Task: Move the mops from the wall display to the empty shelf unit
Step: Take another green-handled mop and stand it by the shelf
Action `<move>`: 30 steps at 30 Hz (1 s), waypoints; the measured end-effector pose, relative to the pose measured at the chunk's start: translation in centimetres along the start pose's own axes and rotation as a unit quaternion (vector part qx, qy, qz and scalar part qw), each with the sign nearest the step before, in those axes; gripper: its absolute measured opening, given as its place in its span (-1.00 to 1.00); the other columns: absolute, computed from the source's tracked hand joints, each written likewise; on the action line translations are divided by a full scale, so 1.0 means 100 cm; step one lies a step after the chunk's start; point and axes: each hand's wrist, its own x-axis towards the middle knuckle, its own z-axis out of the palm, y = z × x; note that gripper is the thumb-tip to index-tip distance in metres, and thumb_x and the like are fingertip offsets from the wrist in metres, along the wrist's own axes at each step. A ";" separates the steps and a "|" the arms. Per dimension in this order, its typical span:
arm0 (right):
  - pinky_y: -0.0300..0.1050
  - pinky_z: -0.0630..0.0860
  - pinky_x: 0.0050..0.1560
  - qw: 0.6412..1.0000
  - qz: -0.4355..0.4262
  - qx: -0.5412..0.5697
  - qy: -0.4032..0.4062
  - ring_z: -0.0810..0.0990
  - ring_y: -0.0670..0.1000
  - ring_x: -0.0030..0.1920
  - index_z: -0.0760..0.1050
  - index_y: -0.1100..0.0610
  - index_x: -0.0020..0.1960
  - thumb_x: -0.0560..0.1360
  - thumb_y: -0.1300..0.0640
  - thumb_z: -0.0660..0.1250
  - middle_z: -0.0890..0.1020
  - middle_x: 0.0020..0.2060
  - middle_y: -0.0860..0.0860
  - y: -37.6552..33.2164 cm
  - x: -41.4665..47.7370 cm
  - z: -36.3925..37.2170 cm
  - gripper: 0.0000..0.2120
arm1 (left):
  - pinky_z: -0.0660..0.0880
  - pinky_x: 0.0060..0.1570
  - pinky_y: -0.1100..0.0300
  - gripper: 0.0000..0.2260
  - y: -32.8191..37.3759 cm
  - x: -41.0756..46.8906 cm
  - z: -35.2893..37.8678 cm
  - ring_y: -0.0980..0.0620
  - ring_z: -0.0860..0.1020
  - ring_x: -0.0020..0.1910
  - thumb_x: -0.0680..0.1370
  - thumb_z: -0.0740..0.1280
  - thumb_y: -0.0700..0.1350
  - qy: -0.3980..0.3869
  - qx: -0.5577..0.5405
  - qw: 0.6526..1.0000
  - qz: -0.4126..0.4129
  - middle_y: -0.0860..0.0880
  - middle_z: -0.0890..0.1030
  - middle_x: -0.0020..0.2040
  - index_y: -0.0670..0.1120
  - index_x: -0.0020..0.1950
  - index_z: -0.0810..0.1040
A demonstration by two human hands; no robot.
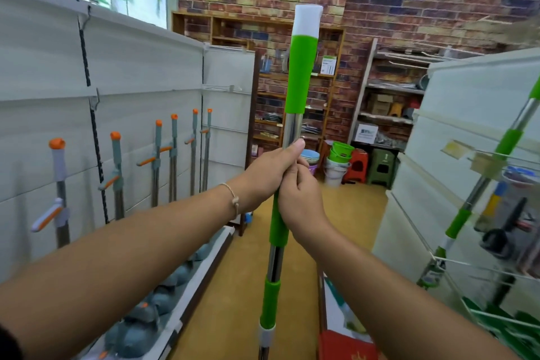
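I hold a green-and-steel mop (301, 73) upright in the middle of the aisle; its white-capped handle top points up and its head is out of frame below. My left hand (268, 172) grips the steel pole, thumb up along it. My right hand (301, 199) grips the pole just below and beside the left hand. Several orange-and-grey mops (117, 166) stand in a row against the white shelf unit (140, 67) on the left, their grey heads on its base. Another green mop (502, 149) leans on the white display (467, 102) at the right.
A brick wall with wooden shelves (292, 96) closes the aisle ahead. Green buckets (340, 152) and plastic stools (380, 165) sit on the floor there. Wire hooks and small goods hang on the right display. A red box (347, 345) lies at the lower right.
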 end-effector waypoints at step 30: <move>0.10 0.62 -0.06 0.951 0.099 -0.111 0.272 0.67 0.08 -0.05 0.48 0.02 0.20 0.67 -0.20 -0.04 0.68 -0.08 0.03 0.124 0.277 0.008 -0.57 | 0.51 0.19 -0.04 -0.57 -0.086 0.336 0.006 0.05 0.59 -0.09 0.63 0.17 0.24 -0.284 -0.066 0.956 0.025 0.02 0.63 -0.18 -0.07 -0.09 0.61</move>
